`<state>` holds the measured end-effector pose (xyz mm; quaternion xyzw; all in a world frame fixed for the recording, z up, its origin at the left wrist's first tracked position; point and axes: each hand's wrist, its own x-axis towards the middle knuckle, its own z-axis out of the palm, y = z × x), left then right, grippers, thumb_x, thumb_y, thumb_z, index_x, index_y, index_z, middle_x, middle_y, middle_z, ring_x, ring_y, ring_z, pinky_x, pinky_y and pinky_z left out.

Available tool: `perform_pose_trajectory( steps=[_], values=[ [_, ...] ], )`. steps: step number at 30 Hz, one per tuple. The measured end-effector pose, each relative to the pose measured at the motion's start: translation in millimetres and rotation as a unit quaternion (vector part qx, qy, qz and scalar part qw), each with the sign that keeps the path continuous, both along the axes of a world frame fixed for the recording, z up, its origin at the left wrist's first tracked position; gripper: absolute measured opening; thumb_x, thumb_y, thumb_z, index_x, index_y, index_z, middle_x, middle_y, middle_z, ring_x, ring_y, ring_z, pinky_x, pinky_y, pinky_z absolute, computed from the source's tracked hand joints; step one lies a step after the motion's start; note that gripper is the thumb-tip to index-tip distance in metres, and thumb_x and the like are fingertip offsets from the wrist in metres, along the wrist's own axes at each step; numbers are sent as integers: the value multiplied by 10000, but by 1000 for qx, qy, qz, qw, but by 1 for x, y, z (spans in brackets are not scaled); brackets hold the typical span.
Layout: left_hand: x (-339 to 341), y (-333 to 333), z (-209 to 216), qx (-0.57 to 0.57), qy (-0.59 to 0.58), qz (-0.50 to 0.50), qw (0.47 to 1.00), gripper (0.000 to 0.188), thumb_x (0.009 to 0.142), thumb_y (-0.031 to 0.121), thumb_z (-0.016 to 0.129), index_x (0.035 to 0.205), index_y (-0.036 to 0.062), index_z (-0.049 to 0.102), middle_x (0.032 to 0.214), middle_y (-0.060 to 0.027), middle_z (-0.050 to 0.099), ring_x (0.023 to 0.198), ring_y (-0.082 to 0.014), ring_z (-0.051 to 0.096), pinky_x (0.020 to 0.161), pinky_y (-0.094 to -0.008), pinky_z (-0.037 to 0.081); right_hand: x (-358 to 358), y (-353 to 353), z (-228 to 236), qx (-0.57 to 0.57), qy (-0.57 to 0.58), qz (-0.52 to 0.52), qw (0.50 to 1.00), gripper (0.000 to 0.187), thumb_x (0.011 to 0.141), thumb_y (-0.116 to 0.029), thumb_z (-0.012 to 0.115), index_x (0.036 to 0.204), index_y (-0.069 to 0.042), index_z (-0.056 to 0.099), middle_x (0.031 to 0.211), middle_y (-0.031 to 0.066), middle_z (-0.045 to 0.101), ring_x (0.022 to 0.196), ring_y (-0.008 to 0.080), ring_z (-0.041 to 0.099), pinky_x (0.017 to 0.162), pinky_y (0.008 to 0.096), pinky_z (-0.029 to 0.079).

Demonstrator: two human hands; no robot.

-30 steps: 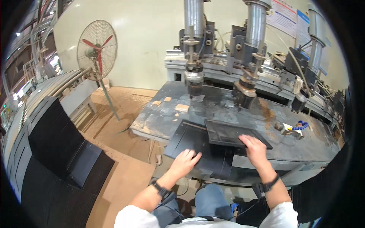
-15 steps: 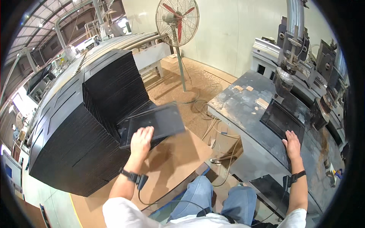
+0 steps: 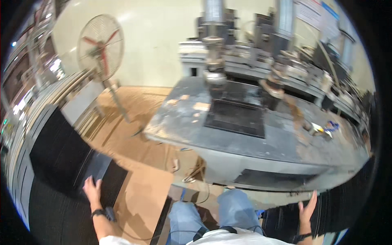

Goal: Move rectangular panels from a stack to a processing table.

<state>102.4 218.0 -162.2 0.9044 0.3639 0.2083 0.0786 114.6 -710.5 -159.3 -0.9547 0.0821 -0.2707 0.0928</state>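
Note:
My left hand (image 3: pixel 93 190) is over the low part of the left stack of black panels (image 3: pixel 57 212), with fingers spread. It is at the edge of a flat black panel (image 3: pixel 98 167) lying there; whether it touches is too blurred to tell. My right hand (image 3: pixel 307 209) is low on the right, fingers stretched and thumb apart, beside another pile of black panels (image 3: pixel 343 204). Nothing shows in its grasp. A black framed panel (image 3: pixel 237 118) lies flat on the grey machine table (image 3: pixel 183 118), under the machine's vertical heads, apart from both hands.
A caged fan (image 3: pixel 100 47) on a pole stands at the back left. Cables (image 3: pixel 200 173) trail over the dusty floor between a brown board (image 3: pixel 143 192) and the machine table. Cylindrical machine heads (image 3: pixel 214 75) overhang the table, with small tools (image 3: pixel 322 128) at its right.
The view has turned right. My left hand has let go of the panel, now down on the left stack. My right hand has left the panel on the machine table for the right-hand pile.

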Motion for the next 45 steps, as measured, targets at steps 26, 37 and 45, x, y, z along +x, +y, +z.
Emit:
perform_pose_trajectory(
  steps=[26, 37, 45],
  values=[
    [248, -458, 62, 92, -108, -588, 796, 615, 793, 418, 652, 1297, 93, 520, 1237, -125, 523, 1184, -327, 458, 1053, -506, 319, 164, 148, 157, -86, -93, 318, 940, 489, 648, 81, 560, 1105, -77, 637, 1114, 130, 659, 1035, 331, 630, 920, 416, 505],
    [29, -251, 92, 306, -106, -480, 815, 377, 699, 127, 617, 1075, 118, 657, 961, 0, 613, 829, -165, 571, 677, -280, 504, 345, 230, 67, -71, 18, 362, 929, 467, 785, -217, 695, 1204, -47, 581, 1253, 138, 585, 1200, 315, 521, 1002, 388, 430],
    [-4, -106, 51, 283, 12, -115, 952, 386, 852, 95, 475, 1225, 37, 556, 1190, -126, 598, 1173, -297, 523, 1026, -432, 392, 338, 249, 71, -133, 12, 334, 933, 461, 826, -185, 663, 1250, -42, 551, 1301, 125, 556, 1264, 339, 462, 1049, 420, 380]
  ],
)
